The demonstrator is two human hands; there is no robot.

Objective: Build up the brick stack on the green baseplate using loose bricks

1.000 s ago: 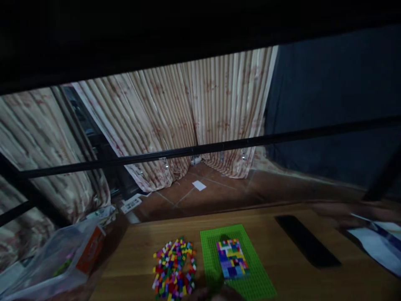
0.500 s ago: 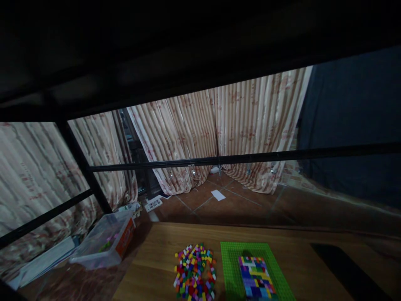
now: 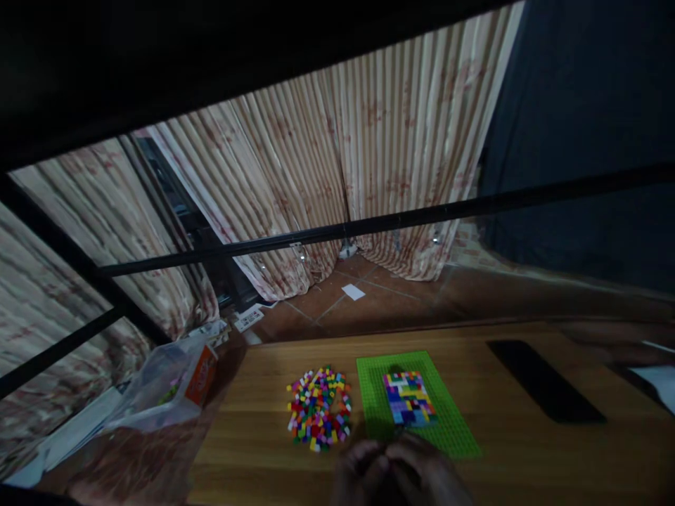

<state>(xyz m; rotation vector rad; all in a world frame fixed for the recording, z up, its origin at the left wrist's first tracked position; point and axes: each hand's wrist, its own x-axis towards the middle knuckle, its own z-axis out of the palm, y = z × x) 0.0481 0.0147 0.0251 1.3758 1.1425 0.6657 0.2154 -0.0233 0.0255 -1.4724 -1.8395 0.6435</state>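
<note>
My left hand (image 3: pixel 358 472) and my right hand (image 3: pixel 429 469) meet at the bottom of the view, just in front of the green baseplate (image 3: pixel 448 414). Their fingers are bent and drawn together at the tips; whatever they hold is too dark and blurred to name. On the baseplate sits a patchwork of multicoloured building bricks (image 3: pixel 410 399), my right fingers close to its near edge. A heap of small loose bricks (image 3: pixel 318 407) in many colours lies on the wooden table, left of the baseplate and beyond my left hand.
A long black panel (image 3: pixel 543 383) lies on the right of the wooden table (image 3: pixel 253 422). On the floor at left stands a clear plastic box (image 3: pixel 152 393) with an orange label, beside papers (image 3: pixel 79 429). A black metal bar (image 3: pixel 316 235) crosses before striped curtains (image 3: pixel 285 154).
The view has tilted down, showing more of the table. Both my hands have come into view at the bottom, in front of the baseplate. The bricks look unchanged.
</note>
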